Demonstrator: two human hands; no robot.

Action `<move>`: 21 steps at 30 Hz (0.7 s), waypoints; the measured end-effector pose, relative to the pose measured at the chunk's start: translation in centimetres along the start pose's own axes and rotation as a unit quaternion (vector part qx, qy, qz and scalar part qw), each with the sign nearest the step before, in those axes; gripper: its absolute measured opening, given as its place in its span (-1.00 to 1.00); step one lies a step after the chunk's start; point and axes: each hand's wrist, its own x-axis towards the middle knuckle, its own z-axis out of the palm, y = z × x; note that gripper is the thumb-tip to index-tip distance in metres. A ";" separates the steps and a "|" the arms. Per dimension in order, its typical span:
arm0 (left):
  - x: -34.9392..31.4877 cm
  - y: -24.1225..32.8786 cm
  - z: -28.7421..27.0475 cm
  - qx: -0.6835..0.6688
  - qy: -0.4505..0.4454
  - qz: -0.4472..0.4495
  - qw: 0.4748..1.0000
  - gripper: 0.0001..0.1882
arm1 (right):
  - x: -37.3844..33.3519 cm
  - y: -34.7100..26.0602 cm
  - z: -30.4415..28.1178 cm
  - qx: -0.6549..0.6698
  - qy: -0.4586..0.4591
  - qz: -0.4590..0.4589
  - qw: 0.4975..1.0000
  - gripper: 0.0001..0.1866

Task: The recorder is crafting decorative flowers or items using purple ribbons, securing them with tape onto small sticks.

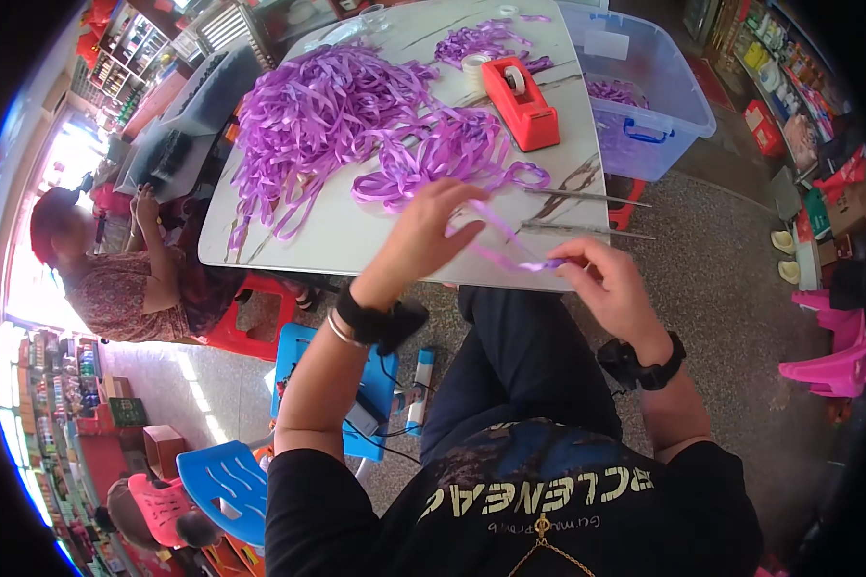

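Observation:
Over the table's near edge, my right hand (601, 284) pinches one end of a shiny purple ribbon (497, 258) between thumb and fingertips. The ribbon forms a narrow loop running left to my left hand (425, 231). There the thumb and fingers stand apart, with the loop passing by the fingertips and partly hidden behind the hand. Just beyond lies a loose bunch of purple ribbon loops (433, 159). Farther left spreads a large heap of purple ribbons (308, 125). Two thin metal rods (597, 196) stick out past the table's right edge.
On the marble-patterned table (289, 252) stand a red tape dispenser (529, 115) and a tape roll (473, 69). A clear plastic bin (645, 135) with purple ribbons sits beyond the right edge. Another person (115, 260) sits at the left. A blue stool (303, 356) stands below.

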 end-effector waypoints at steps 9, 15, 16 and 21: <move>-0.3 -7.8 -1.5 0.168 0.018 -0.097 0.981 -0.73 | 1.9 -1.3 -5.2 0.195 0.122 0.012 0.973 -0.79; 0.4 -10.8 -3.4 0.126 0.057 -0.163 0.977 -0.84 | 5.6 -3.9 -9.8 0.202 0.186 -0.142 0.951 -0.77; 0.1 -11.6 -4.0 0.133 0.071 -0.175 0.973 -0.84 | 6.1 -4.2 -10.8 0.246 0.189 -0.194 0.931 -0.76; 0.4 -13.9 -5.9 0.140 0.093 -0.224 0.960 -0.81 | 6.0 -4.1 -15.9 0.203 0.265 -0.167 0.928 -0.72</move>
